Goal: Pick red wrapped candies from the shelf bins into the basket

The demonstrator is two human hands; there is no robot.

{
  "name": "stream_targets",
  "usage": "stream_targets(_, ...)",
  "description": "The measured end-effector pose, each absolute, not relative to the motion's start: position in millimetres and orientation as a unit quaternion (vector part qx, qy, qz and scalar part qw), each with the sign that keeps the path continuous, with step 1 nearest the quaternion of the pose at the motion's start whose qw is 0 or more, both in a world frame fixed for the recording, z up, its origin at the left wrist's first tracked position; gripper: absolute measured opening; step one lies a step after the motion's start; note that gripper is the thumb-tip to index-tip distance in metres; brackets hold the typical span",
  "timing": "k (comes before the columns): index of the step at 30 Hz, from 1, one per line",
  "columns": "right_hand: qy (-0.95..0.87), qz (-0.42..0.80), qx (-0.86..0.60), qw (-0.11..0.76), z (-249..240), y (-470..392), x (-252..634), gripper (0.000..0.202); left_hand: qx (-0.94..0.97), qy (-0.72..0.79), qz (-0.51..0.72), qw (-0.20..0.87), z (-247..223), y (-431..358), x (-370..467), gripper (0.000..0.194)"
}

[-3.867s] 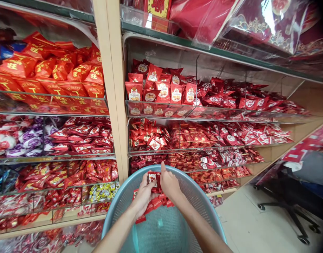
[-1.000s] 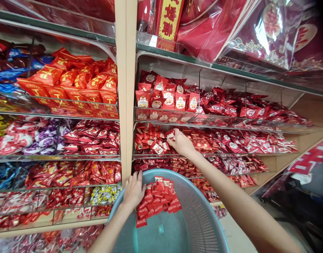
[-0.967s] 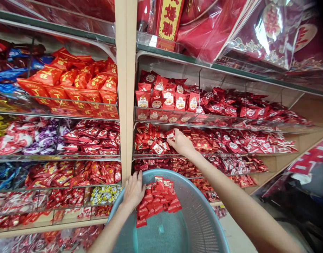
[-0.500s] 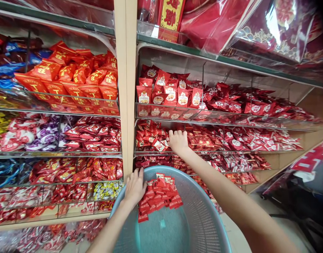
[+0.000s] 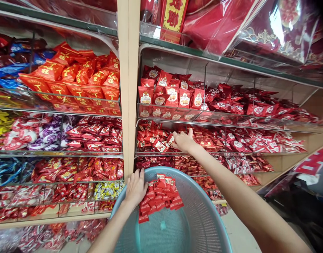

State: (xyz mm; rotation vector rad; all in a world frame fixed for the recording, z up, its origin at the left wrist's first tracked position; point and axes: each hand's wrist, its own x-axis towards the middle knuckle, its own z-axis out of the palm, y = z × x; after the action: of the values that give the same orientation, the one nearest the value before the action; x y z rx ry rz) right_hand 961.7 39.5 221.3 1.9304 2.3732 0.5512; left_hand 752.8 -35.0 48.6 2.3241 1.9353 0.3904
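Left fingers (image 5: 137,174) over basket rim (image 5: 163,169); right fingers (image 5: 178,137) at red packets (image 5: 152,137)

Post: two banks of shelving are parted by a pale wooden post (image 5: 128,88).
Upper tier: the left bank is topped by a thick, green-edged shelf (image 5: 58,23), matched across the post by a right upper shelf (image 5: 230,65).
Fronts: the tiers are edged with clear front strips (image 5: 172,113) and split into bays by thin upright dividers (image 5: 205,79).
Back: a pale back panel (image 5: 182,59) is exposed beneath the right upper shelf.
Right end: the bank is closed by a brown side panel (image 5: 318,102).
Base: the left bank is finished with a pale wooden board (image 5: 58,221).
Floor: a pale floor (image 5: 236,225) is glimpsed at lower right.
Right edge: a red-and-white cloth (image 5: 315,160) is seen near dark furniture (image 5: 303,207), its form lost in shadow.
Light: white glare is thrown back by clear wrapping (image 5: 277,24).
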Motion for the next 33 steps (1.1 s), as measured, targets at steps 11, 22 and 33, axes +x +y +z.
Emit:
stream_targets(11,0.739,0.382,0.538,-0.136,195,50,975,0.060,0.761,0.635,0.127,0.041,47,-36,753,0.058)
stream_targets(22,0.723,0.333,0.589,-0.142,185,46,959,0.066,0.760,0.635,0.126,0.053,49,-35,752,0.058)
stream_targets(33,0.799,0.220,0.554,-0.080,220,76,919,0.045,0.761,0.633,0.133,0.051,47,-36,752,0.059)
